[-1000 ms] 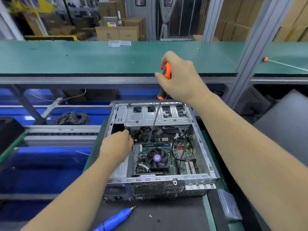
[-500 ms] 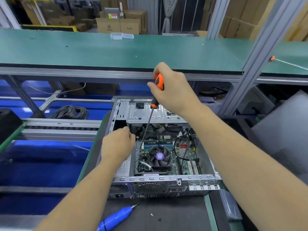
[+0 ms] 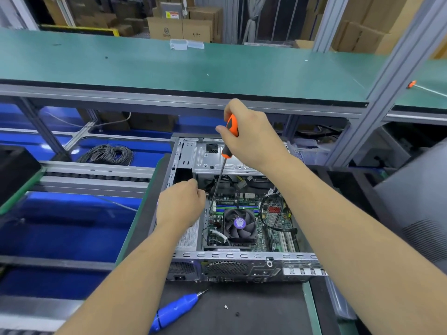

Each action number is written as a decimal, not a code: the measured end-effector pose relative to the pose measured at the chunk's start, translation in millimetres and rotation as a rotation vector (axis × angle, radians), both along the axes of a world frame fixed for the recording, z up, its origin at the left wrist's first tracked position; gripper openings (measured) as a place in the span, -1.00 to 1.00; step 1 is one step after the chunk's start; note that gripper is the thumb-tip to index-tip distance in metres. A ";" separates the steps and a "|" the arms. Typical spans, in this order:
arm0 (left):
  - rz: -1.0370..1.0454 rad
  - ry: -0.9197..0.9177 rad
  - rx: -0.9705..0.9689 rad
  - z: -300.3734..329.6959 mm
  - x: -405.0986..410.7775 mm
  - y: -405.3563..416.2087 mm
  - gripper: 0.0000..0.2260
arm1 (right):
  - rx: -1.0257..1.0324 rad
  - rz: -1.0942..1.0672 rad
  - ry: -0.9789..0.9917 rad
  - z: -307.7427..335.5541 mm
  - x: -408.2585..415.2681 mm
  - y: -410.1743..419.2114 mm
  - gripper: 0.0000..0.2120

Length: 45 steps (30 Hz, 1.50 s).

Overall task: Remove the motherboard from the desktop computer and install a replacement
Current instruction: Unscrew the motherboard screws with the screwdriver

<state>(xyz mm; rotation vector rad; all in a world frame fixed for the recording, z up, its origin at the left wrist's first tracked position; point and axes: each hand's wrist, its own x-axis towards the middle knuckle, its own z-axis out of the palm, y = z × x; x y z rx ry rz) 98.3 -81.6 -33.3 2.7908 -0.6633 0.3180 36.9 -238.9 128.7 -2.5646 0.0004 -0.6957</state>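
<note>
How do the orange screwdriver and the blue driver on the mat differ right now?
The orange screwdriver is gripped by the right hand, held steeply with its long thin shaft reaching down into the open case toward the motherboard; the blue driver lies untouched on the dark mat in front of the case. The blue one has a thicker body and a short tip. Both are handheld drivers.

We find the desktop computer lying on its side near the front edge of the dark mat, side panel off, interior facing up. The green motherboard sits seated on the case floor, black fan cooler at its centre, black cables crossing its right half.
</note>
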 end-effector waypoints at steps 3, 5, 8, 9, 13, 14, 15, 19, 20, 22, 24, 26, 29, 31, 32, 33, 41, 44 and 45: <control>-0.003 0.007 0.001 0.7 -0.9 -0.2 -0.72 | -0.008 -0.011 0.014 -2.8 0.8 0.5 -0.81; -0.004 0.004 -0.001 1.2 -1.1 -0.5 -0.72 | -0.007 -0.009 0.018 -4.0 1.4 0.7 -0.81; -0.005 0.004 0.004 1.7 -1.0 -1.2 -0.73 | -0.009 -0.020 0.000 -2.4 2.6 -0.6 -0.81; -0.004 0.003 0.009 1.7 -1.0 -1.3 -0.73 | -0.008 -0.023 0.000 -1.9 3.1 -0.8 -0.80; -0.005 -0.005 0.010 2.3 -1.7 -1.4 -0.73 | -0.014 -0.025 0.010 -3.2 4.4 -0.2 -0.80; -0.006 -0.006 0.007 2.4 -2.0 -1.3 -0.73 | -0.020 -0.029 0.009 -3.6 4.5 0.1 -0.80; -0.006 -0.006 0.006 2.6 -2.2 -1.4 -0.73 | -0.024 -0.031 0.009 -3.6 4.6 0.4 -0.80; -0.010 -0.003 0.009 2.9 -1.9 -1.8 -0.74 | -0.024 -0.023 0.014 -1.6 5.3 -0.2 -0.80; -0.010 -0.001 0.009 3.1 -2.0 -1.7 -0.74 | -0.029 -0.025 0.011 -1.2 5.6 -0.2 -0.80; -0.009 -0.001 0.005 3.4 -2.4 -1.2 -0.74 | -0.040 -0.028 0.012 -1.2 6.0 -0.4 -0.80; -0.011 0.001 0.000 3.7 -2.5 -1.2 -0.73 | -0.044 -0.026 0.015 -2.2 5.7 -0.9 -0.80; -0.011 0.008 -0.005 4.1 -2.7 -1.4 -0.73 | -0.038 -0.027 0.014 -2.3 5.5 -1.3 -0.80; -0.008 0.012 -0.004 4.3 -2.8 -1.2 -0.74 | -0.022 -0.023 0.004 -2.0 6.2 -1.7 -0.81; -0.006 0.009 0.003 4.5 -2.8 -1.3 -0.74 | -0.030 -0.023 0.000 -2.3 6.5 -1.5 -0.81; -0.006 0.008 0.005 4.5 -3.0 -1.3 -0.74 | -0.034 -0.023 0.001 -2.8 6.7 -1.3 -0.81; -0.004 0.006 0.006 4.7 -3.1 -1.3 -0.74 | -0.037 -0.024 0.004 -3.3 6.8 -0.9 -0.81; -0.008 0.003 0.003 3.6 -2.3 -1.1 -0.73 | -0.014 -0.020 0.177 5.9 10.7 3.0 -0.76; -0.016 -0.003 0.003 3.1 -2.6 -1.6 -0.73 | -0.314 -0.205 0.240 19.1 17.6 6.9 -0.62; -0.016 -0.001 0.004 3.6 -2.6 -1.4 -0.74 | -0.399 -0.236 0.239 24.0 19.8 9.7 -0.62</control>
